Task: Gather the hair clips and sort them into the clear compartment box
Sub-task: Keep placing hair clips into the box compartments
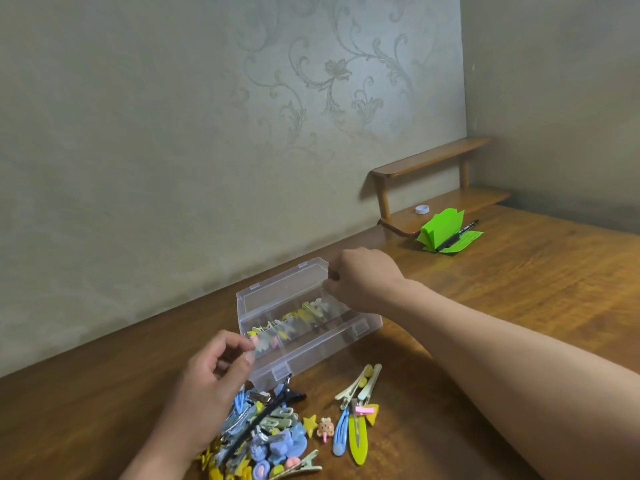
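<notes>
Head view: clear box (pixel 313 355) open on table (pixel 519 292), some clips (pixel 306 315) inside. Lid (pixel 277 289) gripped at its right end by right hand (pixel 362 277), fingers curled. Blurred left hand (pixel 211 386) seems to pinch box's near-left corner. Pile of loose clips (pixel 270 439) just before box.

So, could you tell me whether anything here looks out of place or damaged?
Nothing looks damaged or spilled. The clear box is open, the left hand pinching its near corner and the right hand gripping the lid. Many hair clips lie in a loose heap on the table before it, unsorted.
</notes>
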The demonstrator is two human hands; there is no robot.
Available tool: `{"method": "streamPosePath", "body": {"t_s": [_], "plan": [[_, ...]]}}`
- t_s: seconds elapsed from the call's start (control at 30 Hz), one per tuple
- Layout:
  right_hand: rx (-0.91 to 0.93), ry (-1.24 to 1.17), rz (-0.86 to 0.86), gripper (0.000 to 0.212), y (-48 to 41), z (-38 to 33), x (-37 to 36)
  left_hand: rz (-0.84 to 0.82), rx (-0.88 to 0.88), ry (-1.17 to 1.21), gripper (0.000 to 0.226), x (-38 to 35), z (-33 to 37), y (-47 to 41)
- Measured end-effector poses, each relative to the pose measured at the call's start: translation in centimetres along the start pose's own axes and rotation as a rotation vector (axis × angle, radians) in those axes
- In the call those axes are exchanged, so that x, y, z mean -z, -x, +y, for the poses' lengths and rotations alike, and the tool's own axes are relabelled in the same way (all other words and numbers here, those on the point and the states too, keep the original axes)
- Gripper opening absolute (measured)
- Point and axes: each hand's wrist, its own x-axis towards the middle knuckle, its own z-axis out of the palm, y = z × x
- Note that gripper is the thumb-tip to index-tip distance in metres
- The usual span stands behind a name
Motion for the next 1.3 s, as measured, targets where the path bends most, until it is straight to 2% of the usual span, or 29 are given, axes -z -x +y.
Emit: {"method": "streamPosePath", "body": {"t_s": [0.03, 0.17, 0.23, 0.33, 0.53, 0.67, 0.8, 1.0, 1.1, 1.23, 1.3], "plan": [[0.007, -0.024, 0.020, 0.024, 0.2, 0.2, 0.1, 0.004, 0.003, 0.010, 0.003, 0.1, 0.3, 0.1], [0.104, -0.143, 0.126, 0.022, 0.9, 0.4, 0.9, 0.100, 0.022, 0.091, 0.040, 0.8, 0.4, 0.5], [0.158, -0.206, 0.100, 0.022, 1.3, -0.2, 2.1, 0.197, 0.035, 0.153, 0.034, 0.9, 0.1, 0.7], [0.255, -0.285, -0.073, 0.019, 1.9, -1.8, 4.4, 0.326, 0.094, 0.223, 0.012, 1.2, -0.4, 0.5], [0.368, -0.267, -0.512, 0.008, 2.8, -3.4, 7.0, 0.342, 0.298, 0.243, 0.024, 2.8, -0.7, -0.2], [0.429, -0.162, -0.701, 0.011, 3.8, -3.2, 7.6, 0.391, 0.269, 0.152, 0.022, 2.9, -1.9, 2.8], [0.433, -0.072, -0.809, 0.018, 4.9, -2.7, 6.8, 0.489, 0.240, 0.138, 0.025, 2.6, -1.9, 4.0], [0.519, 0.056, -0.766, 0.006, 6.0, -4.0, 5.6, 0.443, 0.216, 0.000, 0.027, 2.3, -1.6, 4.1], [0.532, 0.047, -0.751, 0.014, 6.2, -4.4, 5.1, 0.441, 0.215, -0.040, 0.027, 2.3, -1.5, 4.3], [0.513, -0.114, -0.673, 0.011, 6.0, -4.2, 5.7, 0.423, 0.218, -0.072, 0.045, 2.2, -0.5, 4.7], [0.476, -0.274, -0.562, 0.005, 5.3, -3.6, 6.2, 0.391, 0.220, -0.101, 0.037, 2.1, -0.2, 4.9]]}}
